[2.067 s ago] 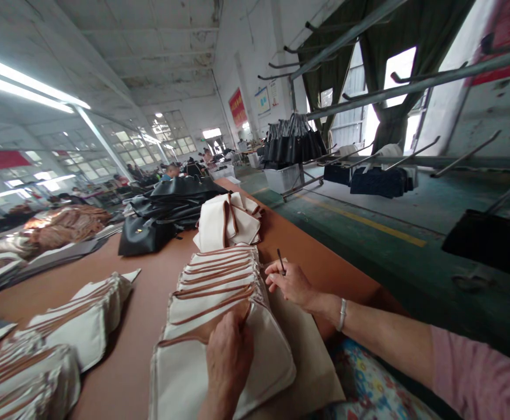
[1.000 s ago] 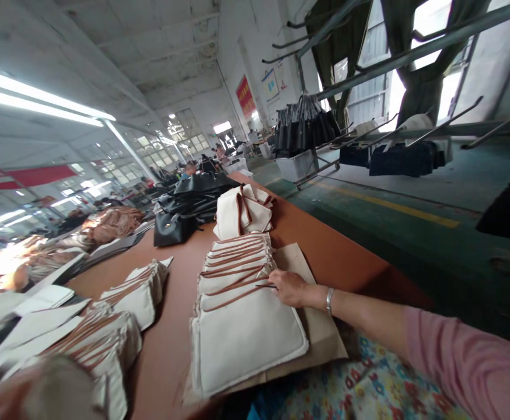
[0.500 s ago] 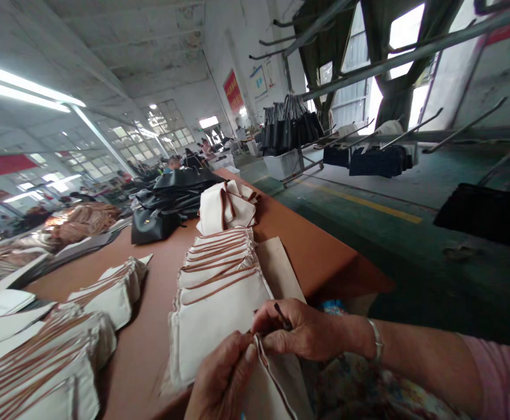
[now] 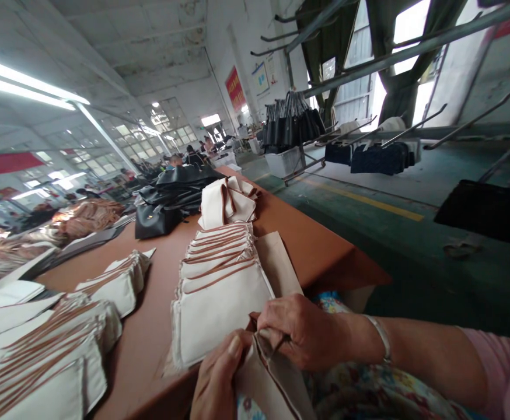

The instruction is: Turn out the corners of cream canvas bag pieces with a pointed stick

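Note:
At the table's near edge, both of my hands grip a cream pouch [image 4: 266, 379] with a dark slit or zip along its opening. My left hand [image 4: 220, 370] is closed on the top left corner, its thumb pressed along the edge. My right hand [image 4: 301, 332] pinches the same top end, fingers curled inward. A thin dark piece [image 4: 281, 343] pokes out below the right fingers; I cannot make out its kind. Just beyond my hands lies a row of overlapping cream pouches [image 4: 224, 309] with brown edging.
More cream pieces [image 4: 40, 367] are stacked at the left of the brown table [image 4: 150, 326]. Farther back are folded cream pieces [image 4: 213, 204] and black bags [image 4: 156, 221]. A tan panel [image 4: 278, 262] lies beside the row. A metal rack [image 4: 369, 67] with hanging bags stands right.
My right hand has turned over, its fingers curling down at the pouch's end. The thin dark piece that stuck up above the fingers now points downward. My left thumb has shifted back slightly.

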Tool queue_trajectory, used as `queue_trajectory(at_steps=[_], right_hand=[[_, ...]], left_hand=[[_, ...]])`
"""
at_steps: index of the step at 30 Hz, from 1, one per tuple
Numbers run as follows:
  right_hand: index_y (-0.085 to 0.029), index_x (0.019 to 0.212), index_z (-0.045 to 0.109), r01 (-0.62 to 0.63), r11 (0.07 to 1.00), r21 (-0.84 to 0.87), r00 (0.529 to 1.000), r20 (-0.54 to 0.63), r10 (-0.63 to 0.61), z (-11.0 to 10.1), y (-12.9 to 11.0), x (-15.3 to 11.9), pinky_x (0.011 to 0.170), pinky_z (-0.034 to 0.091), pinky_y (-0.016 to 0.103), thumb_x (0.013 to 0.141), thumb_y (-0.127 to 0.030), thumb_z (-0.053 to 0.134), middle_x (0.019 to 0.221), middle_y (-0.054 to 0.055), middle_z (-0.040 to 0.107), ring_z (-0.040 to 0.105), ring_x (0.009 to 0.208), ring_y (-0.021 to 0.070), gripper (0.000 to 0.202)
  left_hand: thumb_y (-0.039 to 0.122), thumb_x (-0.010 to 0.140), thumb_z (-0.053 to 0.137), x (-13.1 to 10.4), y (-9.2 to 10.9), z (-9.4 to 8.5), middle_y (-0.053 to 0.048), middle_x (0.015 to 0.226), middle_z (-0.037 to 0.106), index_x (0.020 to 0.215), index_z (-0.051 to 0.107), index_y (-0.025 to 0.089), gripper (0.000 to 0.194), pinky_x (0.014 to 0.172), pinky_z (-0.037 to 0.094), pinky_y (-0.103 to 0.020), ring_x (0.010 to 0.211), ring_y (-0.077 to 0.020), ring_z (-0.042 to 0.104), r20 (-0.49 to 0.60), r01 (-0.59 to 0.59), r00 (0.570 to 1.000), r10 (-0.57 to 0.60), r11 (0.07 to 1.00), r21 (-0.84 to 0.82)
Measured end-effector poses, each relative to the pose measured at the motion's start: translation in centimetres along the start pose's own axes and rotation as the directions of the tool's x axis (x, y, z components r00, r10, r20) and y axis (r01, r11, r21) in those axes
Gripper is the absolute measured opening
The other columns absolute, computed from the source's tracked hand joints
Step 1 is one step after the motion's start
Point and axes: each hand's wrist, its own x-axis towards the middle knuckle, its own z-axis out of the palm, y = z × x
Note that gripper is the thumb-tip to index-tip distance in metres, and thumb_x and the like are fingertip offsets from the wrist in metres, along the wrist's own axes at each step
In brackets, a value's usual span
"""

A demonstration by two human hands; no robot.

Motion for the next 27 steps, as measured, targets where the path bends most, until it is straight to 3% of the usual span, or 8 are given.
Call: queue_trajectory(at_steps=[1, 3, 6, 9, 17, 22, 24, 27], right_hand=[[-0.014, 0.081, 0.06, -0.053, 0.998, 0.04, 0.999, -0.002, 0.053, -0.2, -0.2, 0.0, 0.067, 0.042, 0.026, 0.082, -0.018, 0.052, 0.075, 0.004, 0.059, 0.052, 0.069, 0.0134, 0.01], [-0.015, 0.078, 0.058, -0.283, 0.928, 0.244, 0.959, 0.051, 0.279, -0.7, -0.8, 0.0, 0.054, 0.037, 0.022, 0.083, -0.023, 0.051, 0.062, -0.002, 0.05, 0.045, 0.056, 0.0102, 0.012], [-0.015, 0.079, 0.057, -0.549, 0.662, 0.51, 0.829, 0.232, 0.509, -1.3, -1.8, 0.1, 0.04, 0.025, 0.019, 0.084, -0.031, 0.052, 0.051, -0.007, 0.037, 0.033, 0.042, 0.0068, 0.017], [-0.014, 0.075, 0.056, -0.527, 0.615, 0.587, 0.837, 0.231, 0.496, -1.5, -2.5, 0.0, 0.041, 0.022, 0.018, 0.08, -0.029, 0.057, 0.053, -0.007, 0.036, 0.029, 0.045, 0.0054, 0.016], [-0.012, 0.072, 0.056, -0.374, 0.773, 0.513, 0.925, 0.143, 0.353, -1.1, -3.8, -0.3, 0.047, 0.025, 0.018, 0.085, -0.028, 0.056, 0.057, -0.006, 0.038, 0.031, 0.054, 0.0058, 0.02], [-0.013, 0.073, 0.053, -0.374, 0.791, 0.484, 0.927, 0.163, 0.338, -1.2, -3.9, -0.8, 0.046, 0.023, 0.019, 0.087, -0.027, 0.055, 0.058, -0.006, 0.036, 0.028, 0.053, 0.0059, 0.02], [-0.013, 0.075, 0.054, -0.382, 0.785, 0.487, 0.923, 0.16, 0.35, -1.1, -3.7, -1.1, 0.046, 0.023, 0.019, 0.087, -0.028, 0.055, 0.059, -0.006, 0.037, 0.028, 0.054, 0.0061, 0.019], [-0.012, 0.078, 0.056, -0.407, 0.765, 0.498, 0.911, 0.161, 0.38, -0.7, -3.0, -1.5, 0.047, 0.023, 0.019, 0.087, -0.029, 0.055, 0.059, -0.005, 0.038, 0.03, 0.054, 0.0065, 0.019]], left_hand=[[0.044, 0.078, 0.064, -0.1, 0.1, 0.2, -0.003, 0.064, 0.064, 0.07, 0.072, 0.018, 0.028, 0.061, 0.046, -0.026, 0.065, -0.02, 0.057, 0.061, 0.074, 0.996, -0.068, 0.993, -0.097], [0.039, 0.076, 0.067, -0.2, 0.4, 0.5, -0.002, 0.062, 0.061, 0.07, 0.071, 0.015, 0.024, 0.056, 0.043, -0.024, 0.058, -0.0157, 0.053, 0.192, 0.234, 0.962, -0.192, 0.945, -0.23], [0.031, 0.066, 0.078, -0.8, 0.9, 0.7, -0.002, 0.063, 0.062, 0.074, 0.07, 0.014, 0.02, 0.053, 0.038, -0.02, 0.054, -0.0121, 0.051, 0.229, 0.325, 0.933, -0.279, 0.925, -0.197], [0.034, 0.064, 0.081, -1.6, 1.2, 0.6, 0.0, 0.061, 0.06, 0.073, 0.068, 0.015, 0.025, 0.049, 0.034, -0.018, 0.051, -0.0096, 0.048, 0.167, 0.293, 0.948, -0.27, 0.947, -0.13], [0.036, 0.069, 0.073, -2.6, 2.9, 0.9, 0.001, 0.055, 0.055, 0.066, 0.063, 0.015, 0.022, 0.047, 0.033, -0.019, 0.05, -0.0107, 0.045, 0.12, 0.246, 0.965, -0.234, 0.964, -0.103], [0.044, 0.073, 0.07, -2.5, 2.6, 1.1, 0.001, 0.059, 0.054, 0.061, 0.06, 0.016, 0.032, 0.055, 0.038, -0.019, 0.057, -0.0116, 0.046, 0.103, 0.13, 0.985, -0.136, 0.989, 0.068], [0.044, 0.074, 0.071, -2.3, 2.0, 1.1, 0.003, 0.056, 0.051, 0.062, 0.059, 0.016, 0.032, 0.05, 0.034, -0.018, 0.053, -0.0096, 0.041, 0.117, 0.17, 0.978, -0.172, 0.985, 0.025], [0.038, 0.072, 0.073, -1.9, 1.1, 0.9, 0.004, 0.053, 0.048, 0.066, 0.06, 0.015, 0.027, 0.045, 0.029, -0.018, 0.047, -0.0078, 0.039, 0.182, 0.33, 0.938, -0.296, 0.923, -0.197]])
